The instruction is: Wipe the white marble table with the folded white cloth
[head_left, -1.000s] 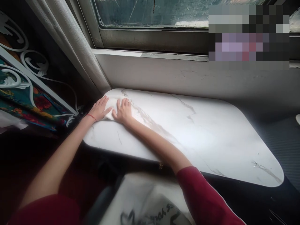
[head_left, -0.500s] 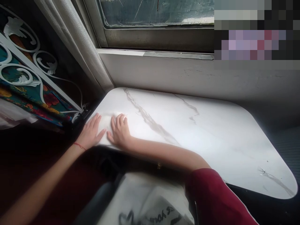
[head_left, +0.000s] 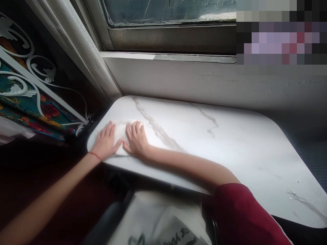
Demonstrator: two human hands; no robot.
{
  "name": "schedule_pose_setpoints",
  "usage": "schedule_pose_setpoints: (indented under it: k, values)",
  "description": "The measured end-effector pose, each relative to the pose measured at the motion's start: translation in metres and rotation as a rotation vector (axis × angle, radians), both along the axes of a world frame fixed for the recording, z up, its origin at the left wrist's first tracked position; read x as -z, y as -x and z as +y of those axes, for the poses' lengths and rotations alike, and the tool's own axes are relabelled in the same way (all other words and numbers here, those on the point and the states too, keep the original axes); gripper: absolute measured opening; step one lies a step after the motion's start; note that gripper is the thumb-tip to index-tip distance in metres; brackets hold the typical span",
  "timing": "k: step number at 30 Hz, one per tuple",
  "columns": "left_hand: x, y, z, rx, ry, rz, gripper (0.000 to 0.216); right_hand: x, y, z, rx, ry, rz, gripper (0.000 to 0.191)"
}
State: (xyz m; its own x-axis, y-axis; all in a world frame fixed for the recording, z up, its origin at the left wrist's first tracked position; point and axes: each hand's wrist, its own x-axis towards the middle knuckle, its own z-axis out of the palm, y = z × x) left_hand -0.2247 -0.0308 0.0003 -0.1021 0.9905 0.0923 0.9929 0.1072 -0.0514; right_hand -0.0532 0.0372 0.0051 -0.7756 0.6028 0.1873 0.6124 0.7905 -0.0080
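A white marble-patterned table [head_left: 230, 146] with rounded corners stands under a window. Both hands rest side by side near its front left corner. My left hand [head_left: 105, 142] lies flat with fingers stretched out, a red thread round its wrist. My right hand [head_left: 137, 139] lies flat too, fingers forward. Between and under them is a pale white cloth or tissue [head_left: 122, 132], pressed onto the tabletop; its edges are hard to make out against the white surface.
A grey wall and window frame [head_left: 168, 37] run behind the table. A curtain [head_left: 76, 44] hangs at the left, beside a white scrolled metal frame with floral fabric [head_left: 38, 102]. A white printed cloth [head_left: 158, 221] lies below the table's front edge.
Both hands slid with the cloth from the far left corner toward the front edge, then back a little onto the table.
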Motion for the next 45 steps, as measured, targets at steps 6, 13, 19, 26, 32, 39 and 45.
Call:
schedule_pose_setpoints:
  k: [6,13,19,26,32,39,45]
  values:
    - [0.002,0.004,0.073,0.006,0.006,-0.066,0.078,0.012,0.004,0.061,0.09,-0.007,0.074,0.074]
    - [0.003,-0.001,0.161,0.033,0.018,-0.074,0.078,0.022,0.005,0.137,0.167,0.004,0.12,0.073]
    - [0.001,-0.009,0.207,0.072,0.015,-0.072,0.078,0.023,0.002,0.174,0.251,0.007,0.129,0.073]
    - [0.002,-0.012,0.215,0.087,-0.026,-0.091,0.076,0.02,-0.002,0.179,0.279,0.002,0.116,0.071]
    - [-0.005,-0.03,0.19,0.112,0.024,-0.078,0.077,0.018,-0.02,0.149,0.304,-0.009,0.09,0.071]
    - [0.014,-0.079,0.082,0.246,-0.125,-0.04,0.078,0.022,-0.094,0.054,0.17,-0.061,0.033,0.075]
    - [0.023,-0.125,0.007,0.362,-0.215,-0.038,0.077,0.015,-0.143,-0.026,0.182,-0.107,-0.057,0.077]
